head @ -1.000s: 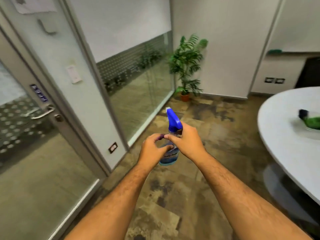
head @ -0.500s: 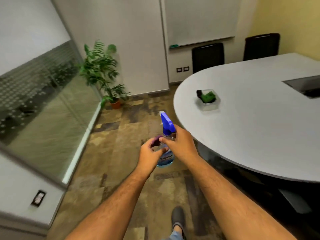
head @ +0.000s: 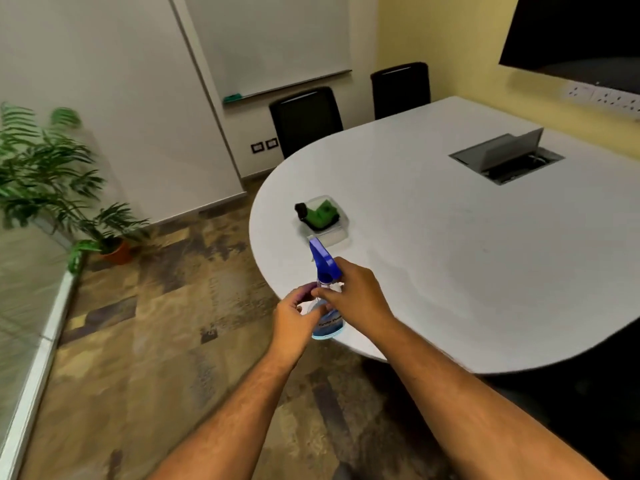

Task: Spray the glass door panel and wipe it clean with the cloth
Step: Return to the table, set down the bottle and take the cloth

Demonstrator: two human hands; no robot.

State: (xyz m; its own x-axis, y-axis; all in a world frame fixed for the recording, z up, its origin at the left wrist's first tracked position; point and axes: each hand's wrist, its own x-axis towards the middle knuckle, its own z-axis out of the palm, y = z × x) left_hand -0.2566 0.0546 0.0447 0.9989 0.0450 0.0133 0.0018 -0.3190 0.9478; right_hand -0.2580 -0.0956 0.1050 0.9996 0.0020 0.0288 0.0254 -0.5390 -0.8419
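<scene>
A clear spray bottle (head: 329,325) with a blue trigger head (head: 323,259) is held upright in front of me, over the near edge of the round white table (head: 450,271). My left hand (head: 298,318) wraps the bottle's body from the left. My right hand (head: 353,296) grips its neck just under the trigger head. Something purple shows under my left fingers; I cannot tell what it is. Only a strip of a glass panel (head: 20,299) shows at the far left edge. No cloth is clearly visible.
A clear tray (head: 337,233) with a green and black item sits on the table beyond the bottle. A potted plant (head: 52,188) stands in the left corner. Two black chairs (head: 306,117) stand behind the table, which has an open cable box (head: 507,155).
The view has swung right, away from the glass door and toward the table. Both hands have kept their hold on the bottle, which is now over the table's edge.
</scene>
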